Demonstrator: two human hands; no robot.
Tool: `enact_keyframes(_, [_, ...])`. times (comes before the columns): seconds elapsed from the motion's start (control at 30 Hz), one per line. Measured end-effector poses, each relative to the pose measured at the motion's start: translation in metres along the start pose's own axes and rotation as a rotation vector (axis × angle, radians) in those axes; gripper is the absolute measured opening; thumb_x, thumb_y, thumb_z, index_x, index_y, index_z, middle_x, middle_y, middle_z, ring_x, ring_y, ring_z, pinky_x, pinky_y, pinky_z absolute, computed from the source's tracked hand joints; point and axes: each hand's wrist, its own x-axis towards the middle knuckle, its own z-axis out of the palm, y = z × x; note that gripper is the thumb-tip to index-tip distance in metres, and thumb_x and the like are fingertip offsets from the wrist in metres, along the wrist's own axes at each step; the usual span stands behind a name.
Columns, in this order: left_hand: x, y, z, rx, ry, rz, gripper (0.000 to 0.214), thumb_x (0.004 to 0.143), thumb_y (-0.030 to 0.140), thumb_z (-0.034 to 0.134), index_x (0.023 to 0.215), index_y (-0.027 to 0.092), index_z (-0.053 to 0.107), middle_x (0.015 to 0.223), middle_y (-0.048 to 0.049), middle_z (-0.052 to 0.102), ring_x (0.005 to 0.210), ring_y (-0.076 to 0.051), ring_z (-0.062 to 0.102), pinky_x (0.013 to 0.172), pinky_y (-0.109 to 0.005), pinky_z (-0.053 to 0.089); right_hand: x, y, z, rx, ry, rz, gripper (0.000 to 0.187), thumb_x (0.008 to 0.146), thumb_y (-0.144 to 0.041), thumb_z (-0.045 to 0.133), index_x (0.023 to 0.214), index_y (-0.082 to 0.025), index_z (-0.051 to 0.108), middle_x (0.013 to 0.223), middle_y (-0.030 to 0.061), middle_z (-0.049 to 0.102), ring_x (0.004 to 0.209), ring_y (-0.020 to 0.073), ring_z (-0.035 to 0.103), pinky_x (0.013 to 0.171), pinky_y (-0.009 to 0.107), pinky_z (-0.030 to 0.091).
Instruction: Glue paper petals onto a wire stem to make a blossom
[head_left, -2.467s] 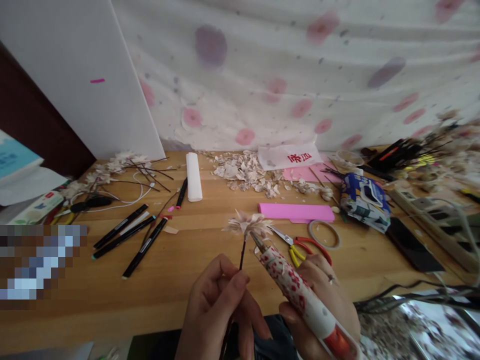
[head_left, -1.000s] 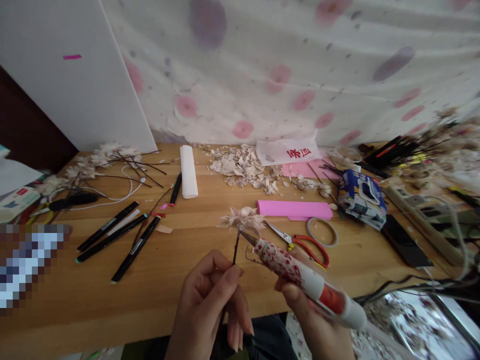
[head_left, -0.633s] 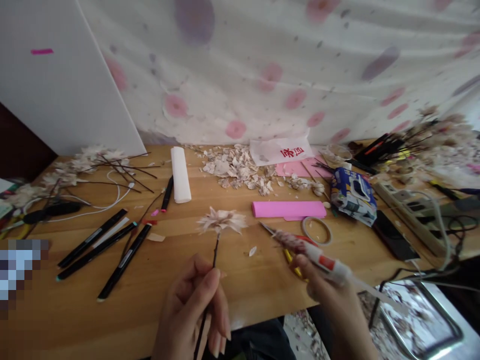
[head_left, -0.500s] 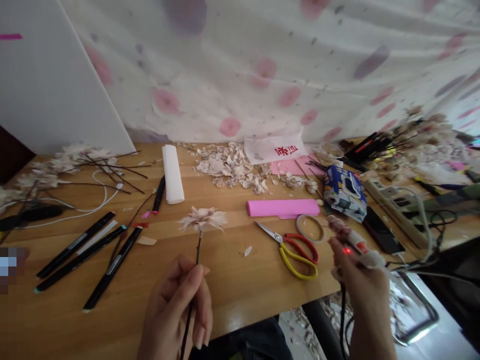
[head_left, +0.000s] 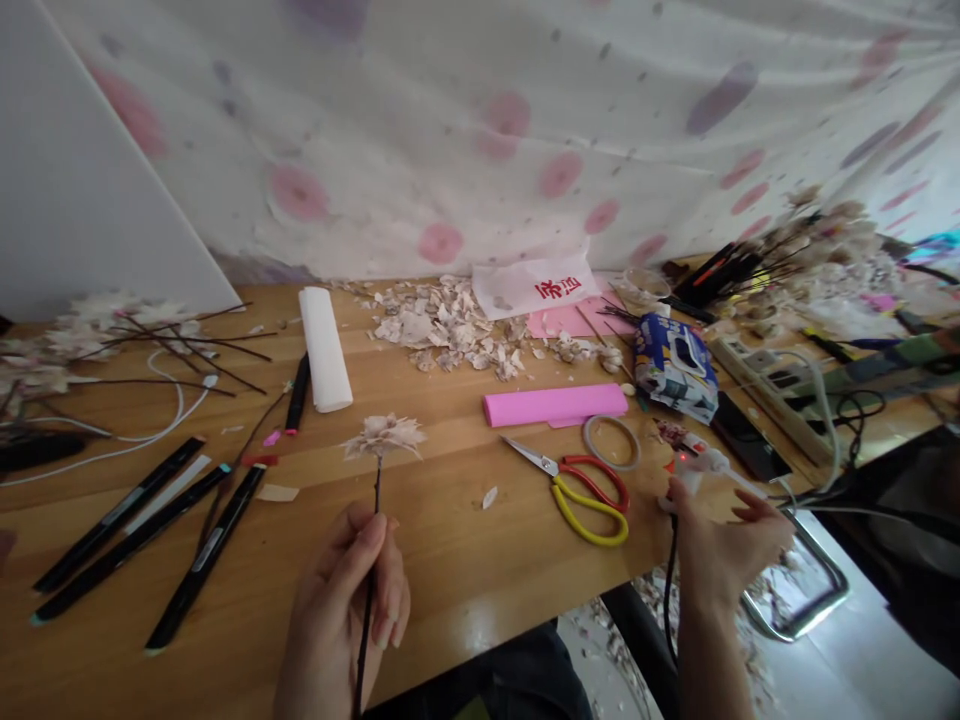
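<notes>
My left hand (head_left: 352, 590) pinches the thin dark stem of a pale, cream-pink artificial flower (head_left: 384, 437), which stands upright with its petals spread on top. At the table's right front edge lies a white glue gun (head_left: 697, 462) with a small red light, its dark cord hanging down. My right hand (head_left: 724, 540) is at the glue gun's rear, fingers spread apart and the thumb side still against it; part of the gun is hidden by the hand. Left of it lie scissors (head_left: 589, 500) with red and yellow handles and a roll of tape (head_left: 611, 442).
A pink paper roll (head_left: 555, 404), a white paper roll (head_left: 325, 350) and loose petals (head_left: 450, 325) lie farther back. Black markers (head_left: 206, 555) are at left. A wipes pack (head_left: 675, 365), a phone (head_left: 750, 440) and a power strip (head_left: 772, 395) stand at right.
My right hand has lowered the glue gun to the table edge, and its fingers have spread from around it. My left hand still holds the flower; the view has shifted slightly.
</notes>
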Motion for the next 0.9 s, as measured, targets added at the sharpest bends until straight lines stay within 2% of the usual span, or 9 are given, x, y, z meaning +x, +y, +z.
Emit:
enact_keyframes(0.07, [0.003, -0.001, 0.002, -0.014, 0.016, -0.024, 0.051, 0.058, 0.044, 0.096, 0.06, 0.02, 0.051, 0.038, 0.0102, 0.046, 0.031, -0.004, 0.033, 0.033, -0.015, 0.034, -0.027, -0.009, 0.0, 0.029, 0.106, -0.079, 0.056, 0.077, -0.054, 0.075, 0.111, -0.018, 0.049, 0.101, 0.0073, 0.046, 0.086, 0.0273, 0.045, 0.086, 0.054, 0.043])
enact_keyframes(0.13, [0.004, -0.002, 0.002, -0.015, 0.017, -0.038, 0.051, 0.057, 0.044, 0.096, 0.059, 0.02, 0.051, 0.038, 0.0101, 0.046, 0.032, -0.004, 0.033, 0.033, -0.015, 0.034, -0.057, -0.024, 0.005, 0.089, 0.001, -0.243, 0.038, 0.088, -0.05, 0.067, 0.106, -0.021, 0.051, 0.093, 0.0031, 0.047, 0.081, 0.0246, 0.047, 0.083, 0.049, 0.046])
enact_keyframes(0.23, [0.004, -0.003, -0.001, -0.003, -0.006, -0.044, 0.051, 0.058, 0.045, 0.095, 0.059, 0.02, 0.051, 0.039, 0.0098, 0.046, 0.033, -0.004, 0.033, 0.034, -0.015, 0.033, -0.091, -0.055, 0.018, 0.178, -0.512, -0.582, 0.011, 0.093, -0.033, 0.065, 0.098, -0.024, 0.065, 0.094, 0.0053, 0.063, 0.086, 0.0249, 0.061, 0.08, 0.039, 0.053])
enact_keyframes(0.3, [0.003, -0.004, -0.007, -0.001, -0.023, -0.042, 0.048, 0.061, 0.044, 0.095, 0.062, 0.019, 0.054, 0.04, 0.0098, 0.047, 0.033, -0.004, 0.035, 0.035, -0.015, 0.033, -0.101, -0.073, 0.028, 0.18, -0.78, -0.737, 0.015, 0.089, -0.018, 0.068, 0.102, -0.026, 0.071, 0.103, 0.0057, 0.07, 0.096, 0.0251, 0.065, 0.086, 0.037, 0.053])
enact_keyframes(0.37, [0.002, -0.005, -0.013, 0.001, -0.039, -0.035, 0.043, 0.066, 0.043, 0.093, 0.066, 0.019, 0.057, 0.041, 0.0097, 0.049, 0.033, -0.004, 0.037, 0.036, -0.015, 0.034, -0.102, -0.086, 0.035, 0.145, -0.936, -0.816, 0.02, 0.088, -0.01, 0.068, 0.099, -0.026, 0.073, 0.106, 0.0066, 0.072, 0.1, 0.0265, 0.065, 0.09, 0.04, 0.051])
enact_keyframes(0.47, [0.002, -0.007, -0.018, -0.002, -0.039, -0.029, 0.041, 0.068, 0.044, 0.092, 0.069, 0.019, 0.06, 0.041, 0.0096, 0.05, 0.033, -0.004, 0.039, 0.036, -0.015, 0.035, -0.096, -0.095, 0.042, 0.065, -1.054, -0.838, 0.013, 0.087, -0.008, 0.07, 0.089, -0.02, 0.072, 0.101, 0.0096, 0.071, 0.097, 0.0288, 0.064, 0.088, 0.042, 0.05])
enact_keyframes(0.6, [0.001, -0.007, -0.016, -0.022, -0.017, -0.049, 0.047, 0.059, 0.046, 0.096, 0.064, 0.018, 0.06, 0.038, 0.0098, 0.048, 0.031, -0.004, 0.036, 0.034, -0.015, 0.034, -0.091, -0.096, 0.043, 0.008, -1.131, -0.792, 0.015, 0.085, -0.004, 0.07, 0.082, -0.018, 0.067, 0.092, 0.0085, 0.068, 0.087, 0.0253, 0.064, 0.079, 0.036, 0.049])
enact_keyframes(0.8, [-0.003, -0.005, -0.014, -0.081, -0.039, -0.068, 0.043, 0.058, 0.042, 0.098, 0.066, 0.018, 0.062, 0.037, 0.0101, 0.05, 0.029, -0.003, 0.038, 0.033, -0.013, 0.033, -0.094, -0.091, 0.039, 0.059, -1.126, -0.658, 0.015, 0.088, -0.008, 0.065, 0.078, -0.019, 0.061, 0.078, 0.004, 0.069, 0.073, 0.0216, 0.064, 0.067, 0.031, 0.046])
enact_keyframes(0.9, [-0.005, -0.005, -0.016, -0.11, -0.093, -0.08, 0.039, 0.062, 0.04, 0.096, 0.068, 0.017, 0.065, 0.037, 0.0096, 0.052, 0.028, -0.003, 0.038, 0.032, -0.011, 0.032, -0.091, -0.09, 0.034, 0.153, -1.078, -0.615, 0.009, 0.091, -0.014, 0.06, 0.084, -0.019, 0.064, 0.074, 0.0038, 0.069, 0.067, 0.0211, 0.063, 0.061, 0.031, 0.046])
